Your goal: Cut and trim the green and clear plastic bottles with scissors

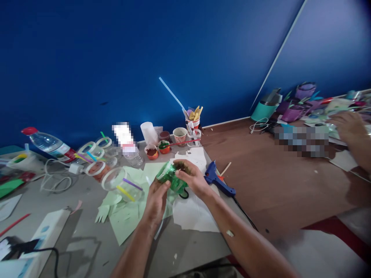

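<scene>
Two hands: L hand (158,196) & R hand (193,177) pinch green plastic piece (165,173) b/w them, above paper sheets (194,218). Too hard a squeeze cd dent it; R forearm (224,216) drifting right might snag cord (245,213) of glue gun (217,180).

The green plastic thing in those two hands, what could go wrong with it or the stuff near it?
The left hand and right hand both hold the green plastic thing, so squeezing too hard might bend it.

The blue glue gun lies close to the right hand; if it's hot, which I can't tell, touching its tip could burn.

The red stick reaches out from the green paint cup, so a bump might tip it.
</scene>
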The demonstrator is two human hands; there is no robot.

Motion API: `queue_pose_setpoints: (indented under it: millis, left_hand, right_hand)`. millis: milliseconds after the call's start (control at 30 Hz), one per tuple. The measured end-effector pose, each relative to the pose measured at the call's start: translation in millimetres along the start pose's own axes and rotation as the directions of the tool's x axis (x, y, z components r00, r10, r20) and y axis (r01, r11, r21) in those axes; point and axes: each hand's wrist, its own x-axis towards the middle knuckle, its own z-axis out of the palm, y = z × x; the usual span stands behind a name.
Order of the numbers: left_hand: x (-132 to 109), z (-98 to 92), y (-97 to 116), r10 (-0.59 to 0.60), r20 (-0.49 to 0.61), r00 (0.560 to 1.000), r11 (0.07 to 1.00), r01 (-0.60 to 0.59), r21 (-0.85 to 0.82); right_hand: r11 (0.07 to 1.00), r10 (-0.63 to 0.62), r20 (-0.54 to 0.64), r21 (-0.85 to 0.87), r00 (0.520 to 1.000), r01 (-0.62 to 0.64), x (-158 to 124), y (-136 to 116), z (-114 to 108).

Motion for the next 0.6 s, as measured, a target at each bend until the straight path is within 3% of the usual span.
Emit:
queue_pose_setpoints:
  millis: [200,367,467,600]
  left_hand:
    - [0.5,2.0,0.3,-0.037,0.037,0.999,0.999,0.038,-0.01]
    - [3.8,-4.2,-1.0,0.003,-0.005,1.0,0.981,-0.002,0.195]
    - [4.7,-9.3,-0.2,0.123,-0.051,0.991,0.871,-0.083,0.484]
    - [4.6,-15.9,-2.5,0.342,-0.034,0.939,0.607,-0.193,0.771]
  right_hand:
    - [0.991,-0.066,0.021,-0.116,0.998,0.068,0.9,1.1,1.3]
    - [0.944,-0.232,-0.012,-0.244,0.973,0.222,-2.2,-2.4,3.5]
    - [0.919,-0.309,-0.024,-0.265,0.951,0.292,-4.5,-5.1,4.3]
    - [0.921,-0.309,0.025,-0.242,0.951,0.306,-4.9,-4.2,5.6]
